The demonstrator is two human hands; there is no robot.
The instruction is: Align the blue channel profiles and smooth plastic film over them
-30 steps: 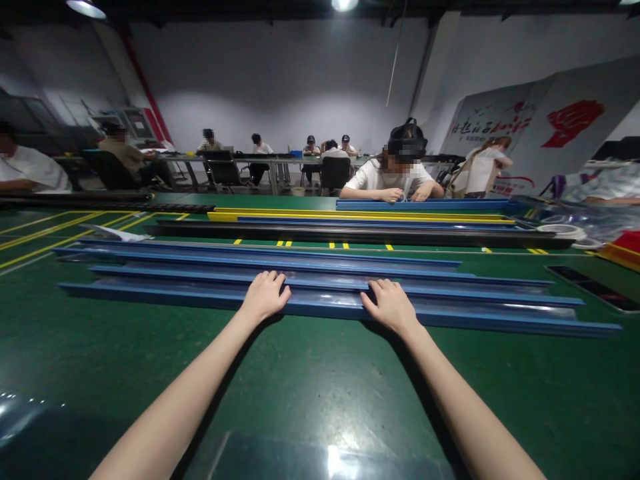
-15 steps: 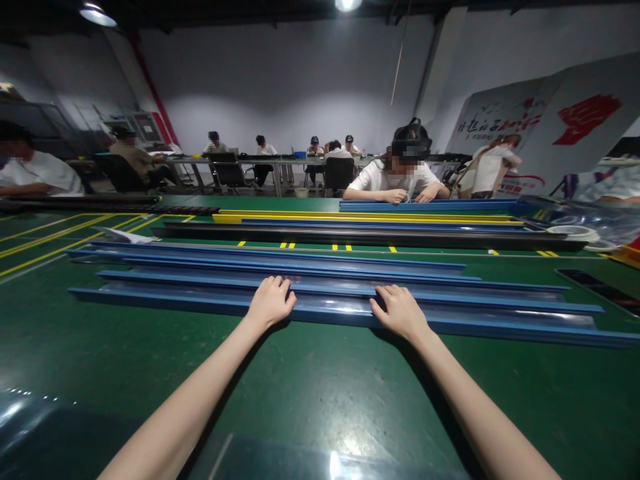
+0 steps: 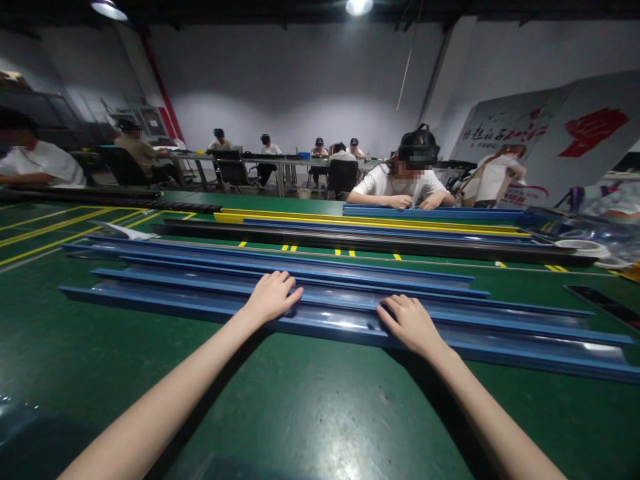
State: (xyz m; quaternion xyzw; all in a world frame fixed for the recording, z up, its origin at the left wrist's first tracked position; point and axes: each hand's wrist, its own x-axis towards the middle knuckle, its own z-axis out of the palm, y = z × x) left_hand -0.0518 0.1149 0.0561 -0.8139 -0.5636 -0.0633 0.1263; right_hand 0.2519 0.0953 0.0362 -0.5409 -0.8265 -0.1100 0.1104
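Note:
A long blue channel rail (image 3: 165, 302) lies across the green table (image 3: 310, 407) in front of me, with more blue rails (image 3: 210, 263) lying just behind it. My left hand (image 3: 271, 297) rests on the near rail with its fingers stretched flat across the channel. My right hand (image 3: 409, 323) lies on the same rail further right, fingers curled over its far edge and gripping it.
Beyond the blue rails lie a black rail (image 3: 350, 241) and yellow rails (image 3: 300, 217). A person in white (image 3: 400, 183) works at the far side on another blue rail. Tape rolls (image 3: 583, 247) sit at the right. More people sit at tables behind.
The view has shifted slightly. Both hands stay on the near blue rail; my left fingers have flattened forward and my right hand sits a little lower and further right.

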